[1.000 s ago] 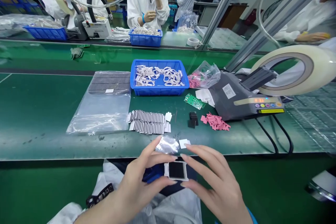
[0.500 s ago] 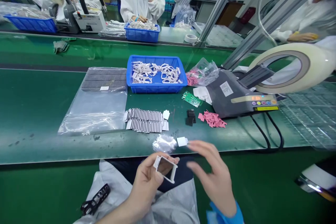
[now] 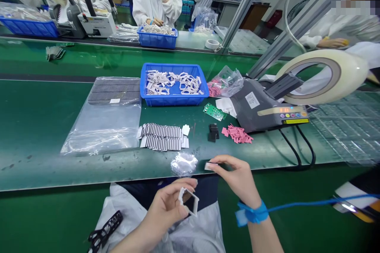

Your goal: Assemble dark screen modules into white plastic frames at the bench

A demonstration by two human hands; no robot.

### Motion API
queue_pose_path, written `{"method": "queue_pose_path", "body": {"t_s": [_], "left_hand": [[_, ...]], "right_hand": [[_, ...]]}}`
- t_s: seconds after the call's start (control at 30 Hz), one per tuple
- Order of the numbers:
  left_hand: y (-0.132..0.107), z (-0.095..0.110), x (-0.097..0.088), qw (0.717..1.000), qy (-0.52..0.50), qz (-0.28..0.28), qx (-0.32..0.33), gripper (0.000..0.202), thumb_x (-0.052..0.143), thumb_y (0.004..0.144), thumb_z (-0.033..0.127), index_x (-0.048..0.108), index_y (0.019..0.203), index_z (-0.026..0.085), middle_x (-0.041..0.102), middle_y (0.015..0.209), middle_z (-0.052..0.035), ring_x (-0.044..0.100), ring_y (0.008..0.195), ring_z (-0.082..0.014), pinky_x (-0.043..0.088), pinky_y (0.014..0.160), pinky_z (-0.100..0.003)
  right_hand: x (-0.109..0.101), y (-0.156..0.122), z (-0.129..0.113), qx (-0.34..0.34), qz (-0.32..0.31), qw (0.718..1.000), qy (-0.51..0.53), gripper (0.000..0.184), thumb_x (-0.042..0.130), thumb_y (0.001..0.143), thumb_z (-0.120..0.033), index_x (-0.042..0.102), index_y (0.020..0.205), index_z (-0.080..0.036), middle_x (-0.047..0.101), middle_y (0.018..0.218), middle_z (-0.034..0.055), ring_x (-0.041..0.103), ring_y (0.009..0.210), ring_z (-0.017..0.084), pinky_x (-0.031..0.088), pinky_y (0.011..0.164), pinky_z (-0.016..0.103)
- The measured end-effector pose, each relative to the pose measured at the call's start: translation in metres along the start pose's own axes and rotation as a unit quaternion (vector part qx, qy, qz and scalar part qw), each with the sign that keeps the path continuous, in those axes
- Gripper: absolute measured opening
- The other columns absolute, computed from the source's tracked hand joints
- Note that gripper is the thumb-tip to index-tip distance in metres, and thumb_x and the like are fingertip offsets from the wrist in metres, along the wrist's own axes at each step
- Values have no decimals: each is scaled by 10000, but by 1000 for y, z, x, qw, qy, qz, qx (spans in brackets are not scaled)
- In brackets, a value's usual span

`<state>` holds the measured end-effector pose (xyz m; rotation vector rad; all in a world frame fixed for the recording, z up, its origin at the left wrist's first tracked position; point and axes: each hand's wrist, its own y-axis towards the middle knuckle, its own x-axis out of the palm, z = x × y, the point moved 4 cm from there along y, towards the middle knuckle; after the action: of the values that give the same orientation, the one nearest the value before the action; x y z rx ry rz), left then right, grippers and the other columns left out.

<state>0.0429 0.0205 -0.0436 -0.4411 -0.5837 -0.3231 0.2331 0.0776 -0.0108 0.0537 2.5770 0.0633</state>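
My left hand (image 3: pixel 170 205) holds a small white plastic frame (image 3: pixel 195 205) over my lap, pinched between thumb and fingers and tilted. To its right, my right hand (image 3: pixel 237 176) pinches a small flat white panel (image 3: pixel 208 166) with a dark edge, just above the front edge of the bench. A blue wrist strap (image 3: pixel 257 212) with a cord is on my right wrist. Close by on the bench lies a pile of clear film pieces (image 3: pixel 184 163). Behind it are overlapping rows of similar white-and-dark panels (image 3: pixel 163 137).
A blue bin (image 3: pixel 175 101) holds many white frames. Beside it lie a green circuit board (image 3: pixel 214 112), black pieces (image 3: pixel 213 132) and pink pieces (image 3: pixel 238 133). A tape dispenser (image 3: pixel 252 106) stands right, a plastic bag of panels (image 3: pixel 101 126) left. Black scissors (image 3: pixel 105 231) rest on my lap.
My right hand has closed on the white panel that was lying on the bench and tilted it up. My left hand has turned the white frame slightly. The view has shifted a little.
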Motion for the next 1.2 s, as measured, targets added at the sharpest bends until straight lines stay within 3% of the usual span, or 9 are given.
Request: {"method": "queue_pose_path", "body": {"t_s": [0.13, 0.27, 0.47, 0.6, 0.67, 0.73, 0.87, 0.97, 1.2], "left_hand": [[4, 0, 15, 998, 4, -61, -32, 351, 802, 602, 439, 743, 902, 267, 494, 1337, -88, 432, 1269, -297, 318, 1065, -407], [5, 0, 31, 994, -31, -88, -54, 361, 802, 606, 434, 745, 912, 252, 596, 1166, -91, 550, 1108, -251, 373, 1003, -383], [1, 3, 41, 983, -97, -101, -118, 402, 793, 595, 487, 746, 877, 204, 663, 841, -30, 602, 829, -129, 425, 854, -243], [-1, -1, 50, 968, -133, -127, -170, 411, 786, 605, 489, 738, 875, 182, 672, 800, -26, 605, 772, -96, 428, 743, -177], [0, -4, 55, 962, -137, -149, -181, 384, 785, 620, 466, 733, 869, 178, 681, 859, -38, 614, 829, -105, 428, 788, -183], [3, -9, 61, 952, -146, -183, -199, 353, 784, 640, 428, 725, 887, 182, 685, 942, -53, 623, 913, -124, 428, 847, -203], [9, -33, 74, 910, -180, -258, -271, 362, 762, 671, 422, 702, 928, 174, 695, 863, -60, 671, 828, -155, 495, 715, -226], [20, -64, 83, 900, -163, -257, -311, 446, 752, 676, 450, 684, 1012, 164, 677, 836, -54, 669, 788, -156, 503, 671, -234], [77, -143, 118, 898, -106, -235, -356, 395, 749, 693, 427, 647, 957, 151, 690, 870, -58, 668, 750, -152, 480, 707, -267]], "right_hand": [[-11, -11, -31, -59, -37, 996, 48, 99, 661, 782, -283, 721, 743, -214, 700, 687, 29, 643, 646, 162, 526, 572, 260], [-8, -22, -56, -129, -65, 988, 48, 89, 639, 811, -199, 722, 798, -231, 692, 690, 14, 613, 665, 140, 519, 590, 248], [-11, -35, -44, -89, -97, 980, 148, 397, 583, 805, -536, 652, 1089, -268, 707, 990, 65, 654, 886, 197, 554, 737, 309], [-11, -50, -32, -85, -106, 966, 221, 312, 677, 772, -425, 665, 1054, -292, 708, 1035, 61, 647, 992, 229, 546, 831, 368], [-9, -60, -22, -77, -64, 959, 266, 258, 670, 787, -401, 678, 1012, -276, 721, 962, 63, 664, 924, 217, 557, 790, 357], [-13, -71, 0, -38, 57, 940, 333, 275, 660, 783, -451, 679, 985, -266, 719, 889, 48, 669, 836, 184, 562, 726, 305], [-29, -107, 76, 137, 353, 786, 489, 323, 627, 784, -524, 660, 996, -283, 664, 825, -10, 624, 749, 110, 542, 640, 220], [-45, -133, 120, 199, 402, 726, 522, 285, 661, 757, -515, 673, 911, -275, 620, 782, -27, 572, 671, 87, 522, 579, 197], [-65, -161, 142, 219, 409, 711, 528, 306, 616, 797, -513, 665, 952, -254, 612, 797, -10, 524, 626, 82, 520, 573, 185]]}}
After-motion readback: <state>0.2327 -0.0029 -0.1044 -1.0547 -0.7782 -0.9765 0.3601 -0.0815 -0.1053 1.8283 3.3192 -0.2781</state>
